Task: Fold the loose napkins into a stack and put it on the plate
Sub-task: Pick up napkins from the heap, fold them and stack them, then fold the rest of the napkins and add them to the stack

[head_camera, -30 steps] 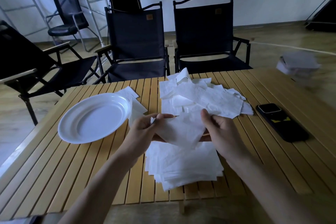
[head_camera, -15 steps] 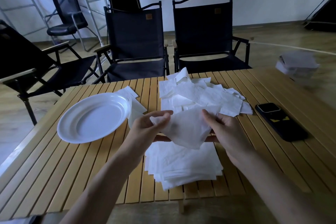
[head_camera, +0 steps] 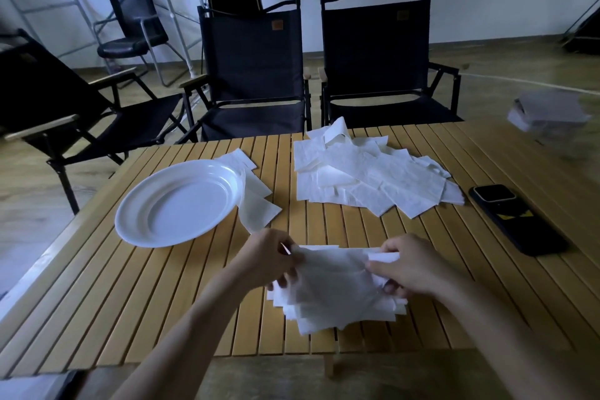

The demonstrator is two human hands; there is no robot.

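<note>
- Left hand pinches the near-left corner of a napkin; right hand pinches its right corner, which is folded over.
- The napkin is spread between both hands, over the stack at the table's near edge. Whether it touches the stack is unclear.
- Plate lies to the left, apart from the stack, with a few napkins tucked under its right rim.
- Loose pile sits farther back; a phone lies to its right.
</note>
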